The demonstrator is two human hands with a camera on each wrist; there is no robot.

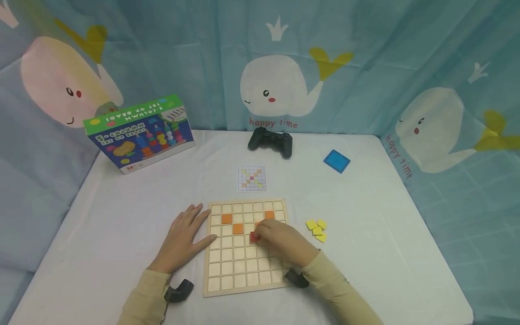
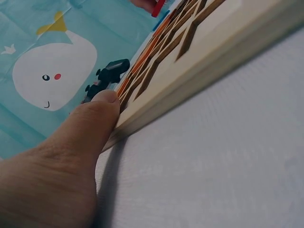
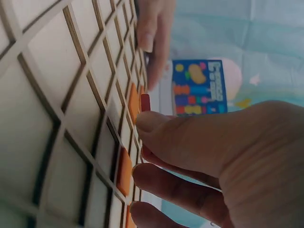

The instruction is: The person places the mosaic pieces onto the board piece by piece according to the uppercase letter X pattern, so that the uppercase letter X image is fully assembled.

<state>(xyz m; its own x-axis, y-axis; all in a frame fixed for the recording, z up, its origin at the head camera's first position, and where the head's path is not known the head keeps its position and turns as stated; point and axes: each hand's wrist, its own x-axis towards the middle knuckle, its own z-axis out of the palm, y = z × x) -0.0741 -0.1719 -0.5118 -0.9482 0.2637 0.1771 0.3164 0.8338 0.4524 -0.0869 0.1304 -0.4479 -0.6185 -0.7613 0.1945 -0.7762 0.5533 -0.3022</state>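
Observation:
A wooden grid board (image 1: 216, 269) lies flat on the white table. My right hand (image 1: 286, 241) is over its right half, pinching a red square tile (image 1: 253, 237) between thumb and fingers. In the right wrist view the red tile (image 3: 146, 102) stands on edge above the grid. Orange tiles sit in several upper cells, among them one at the left (image 1: 226, 219) and one at the right (image 1: 270, 215); my right hand partly covers another. My left hand (image 1: 183, 239) rests beside the board's left edge with fingers extended, its thumb (image 2: 102, 111) touching the frame.
Behind the board lies a printed card (image 1: 252, 178) with a coloured grid pattern. Several yellow tiles (image 1: 317, 231) are to the right. Farther back are a black game controller (image 1: 271, 142), a blue square item (image 1: 336, 161) and a bead-set box (image 1: 140, 135).

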